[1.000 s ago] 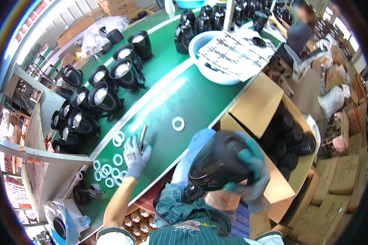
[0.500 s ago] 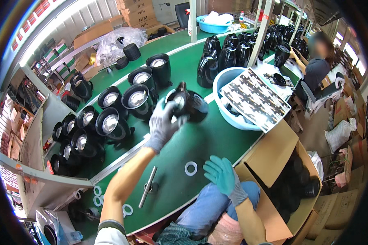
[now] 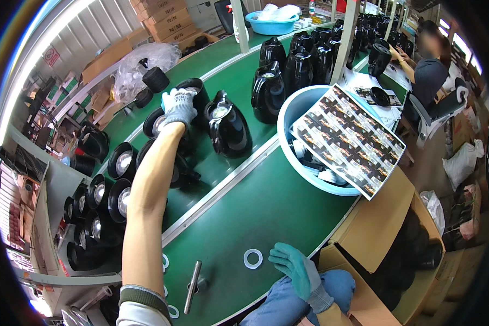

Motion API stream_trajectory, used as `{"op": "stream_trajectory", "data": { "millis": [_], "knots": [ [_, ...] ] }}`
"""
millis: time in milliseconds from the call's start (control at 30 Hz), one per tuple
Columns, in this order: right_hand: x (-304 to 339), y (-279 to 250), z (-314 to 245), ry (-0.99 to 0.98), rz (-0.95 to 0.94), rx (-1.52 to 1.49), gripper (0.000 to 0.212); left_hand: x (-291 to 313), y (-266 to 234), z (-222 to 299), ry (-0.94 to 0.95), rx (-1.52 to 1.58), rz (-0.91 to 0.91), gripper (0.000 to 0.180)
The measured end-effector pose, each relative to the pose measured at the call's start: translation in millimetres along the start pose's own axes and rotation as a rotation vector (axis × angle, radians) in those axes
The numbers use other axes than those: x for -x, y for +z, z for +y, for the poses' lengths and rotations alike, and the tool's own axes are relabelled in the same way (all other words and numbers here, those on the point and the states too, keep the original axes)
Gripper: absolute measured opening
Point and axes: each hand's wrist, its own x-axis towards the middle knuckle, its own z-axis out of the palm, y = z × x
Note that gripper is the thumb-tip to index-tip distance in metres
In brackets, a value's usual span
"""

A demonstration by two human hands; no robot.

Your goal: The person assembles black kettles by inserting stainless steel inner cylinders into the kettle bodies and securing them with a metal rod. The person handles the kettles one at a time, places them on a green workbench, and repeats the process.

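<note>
My left hand, in a grey knit glove, reaches to the far side of the belt. Its fingers curl over the rim of an upturned black jug body, partly hidden behind the glove. Just to the right stands a finished-looking black jug with spout and handle, touched by neither hand. My right hand, in a green-palmed glove, hovers over my lap with fingers stretched out and holds nothing. Near it on the green surface lies a white ring. A metal rod stands on the surface further left.
More open black jug bodies stand in rows at left, partly behind my forearm. Assembled black jugs crowd the far right. A blue basin carries a printed sheet. An open carton stands at right. A co-worker sits beyond.
My left hand has let go of the black jug, which now stands upright, and has moved left and away to an open jug body. My right hand stays over my lap. The view has shifted.
</note>
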Motion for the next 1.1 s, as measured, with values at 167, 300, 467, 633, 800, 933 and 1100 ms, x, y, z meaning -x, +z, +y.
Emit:
{"op": "stream_trajectory", "data": {
  "millis": [167,300,467,633,800,933,1100],
  "knots": [
    [1.1,-7.2,7.2,-0.082,-0.035,-0.002,0.066,-5.7,20.1,-8.6,-0.073,-0.013,0.300,0.024],
    [-1.9,-8.4,8.1,-0.045,-0.045,0.010,0.063,14.6,-49.5,-64.2,-0.015,0.098,0.554,0.026],
    [9.3,-1.2,8.1,-0.276,-0.057,0.044,0.055,104.2,-175.6,-112.2,0.214,0.234,0.684,0.030],
    [63.0,71.6,-76.4,-1.088,0.002,1.014,0.081,244.0,-264.8,-119.6,0.537,0.271,0.481,0.029],
    [100.2,101.8,-108.5,-1.334,-0.144,1.468,0.091,354.5,-297.0,-94.0,0.898,0.513,0.222,0.030],
    [151.2,82.6,-81.0,-1.277,-0.467,1.270,0.074,408.2,-305.8,-70.5,1.029,0.656,0.142,0.034],
    [203.7,42.1,-8.9,-1.207,-0.302,1.240,0.055,457.3,-277.1,-31.0,1.037,0.818,0.142,0.039]
  ]
}}
